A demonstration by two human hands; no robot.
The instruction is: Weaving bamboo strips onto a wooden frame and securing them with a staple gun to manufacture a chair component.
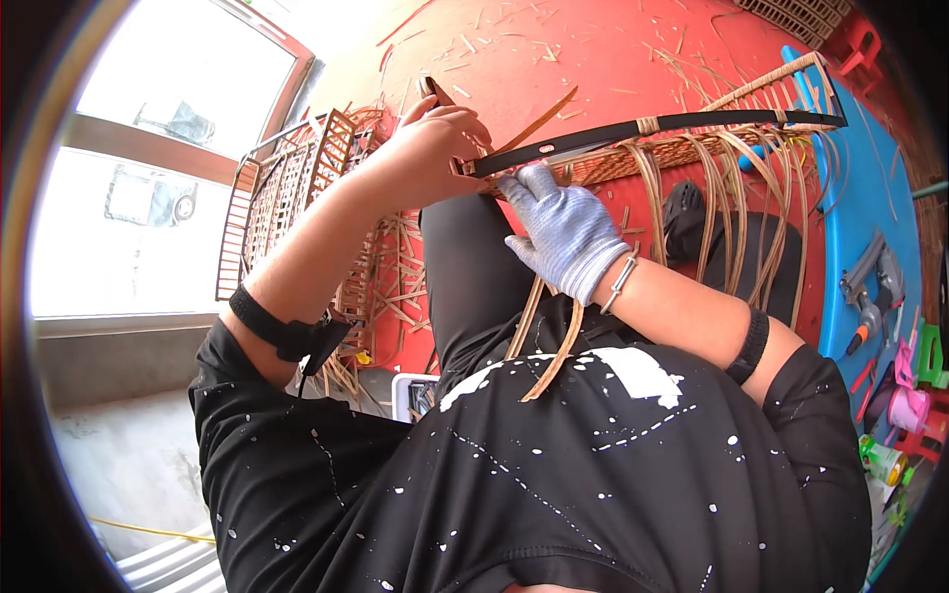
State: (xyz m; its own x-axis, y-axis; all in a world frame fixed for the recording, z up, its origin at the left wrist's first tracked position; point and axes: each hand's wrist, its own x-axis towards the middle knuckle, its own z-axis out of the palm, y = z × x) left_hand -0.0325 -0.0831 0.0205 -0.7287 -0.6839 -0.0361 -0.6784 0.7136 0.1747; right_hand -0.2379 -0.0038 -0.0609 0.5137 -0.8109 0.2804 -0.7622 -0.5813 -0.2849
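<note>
Head view: long woven basket [603, 170] sits across the person's front, past the knees. Both hands are at its left end. Key relation: a dark bar [692, 121] edges the near side, long axis running left to right, far end slightly higher in view; the rest of the basket lies off to the right of the fingers.

Left hand [442, 143], bare: fingers bent around the left end corner, closed on the basket as far as shows. 1 brown strip [539, 117] juts up and right from just beside those fingertips.

Right hand [571, 229], in a grey knit glove: just below the bar, fingers partly curled, fingertips up at the weave, thumb spread away. Can't tell if it's pinching anything. Left hand is nearer the end; right hand is nearer the long run of the bar.

Loose strands [732, 212] hang off the near side, right of the glove. 2 more strips [560, 361] drop below the glove, over the shirt [613, 474].

Surface and room: red floor [583, 59] littered with cut scraps. Blue counter [852, 198] on the right, grey tool [870, 282] on it. Second basket [287, 203] at left, by the window [188, 64]. Red stool [863, 49] upper right.
</note>
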